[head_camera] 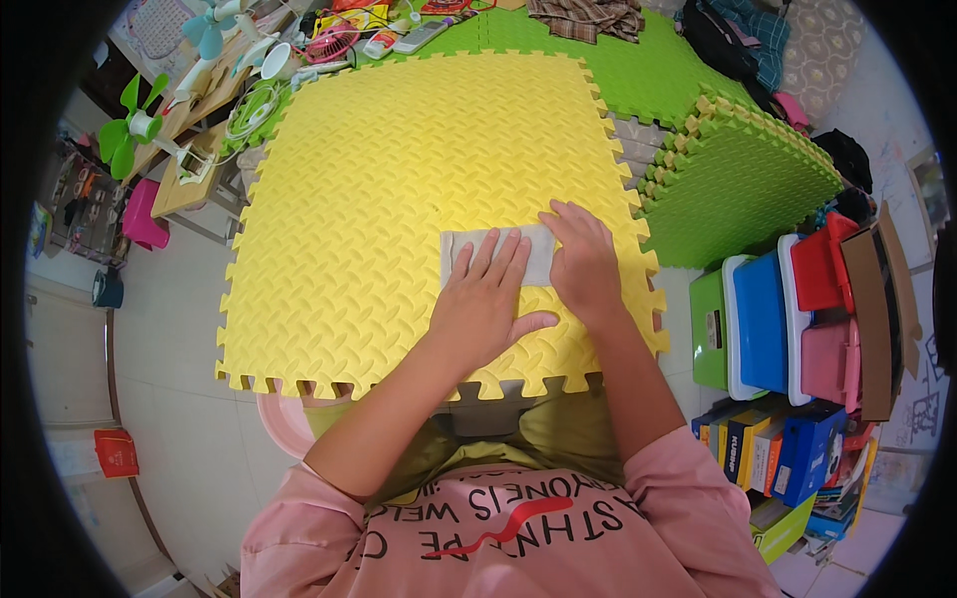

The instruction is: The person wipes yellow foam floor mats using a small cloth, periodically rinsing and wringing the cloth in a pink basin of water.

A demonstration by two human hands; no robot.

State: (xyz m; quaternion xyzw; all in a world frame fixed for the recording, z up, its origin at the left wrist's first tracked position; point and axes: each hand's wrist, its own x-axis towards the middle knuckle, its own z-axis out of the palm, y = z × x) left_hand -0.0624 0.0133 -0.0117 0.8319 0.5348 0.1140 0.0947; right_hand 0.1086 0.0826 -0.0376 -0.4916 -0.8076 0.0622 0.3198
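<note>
A folded light-grey cloth (540, 258) lies flat on a yellow interlocking foam mat (336, 224) with a raised tread pattern. My left hand (478, 303) rests palm down on the cloth's left and middle part, fingers spread a little and pointing away from me, thumb out to the right on the mat. At the cloth's right edge is my right hand (585, 261), its fingers partly bent and reaching past the far right corner; whether it pinches the cloth's edge is hidden.
Green foam mats (733, 187) stand stacked at the right, near colourful plastic bins (759, 321) and a cardboard box (878, 314). At the far left are a green-bladed fan (131, 127), a wooden table (187, 190) and a pink stool (146, 213). Clothes (587, 19) lie beyond the mat.
</note>
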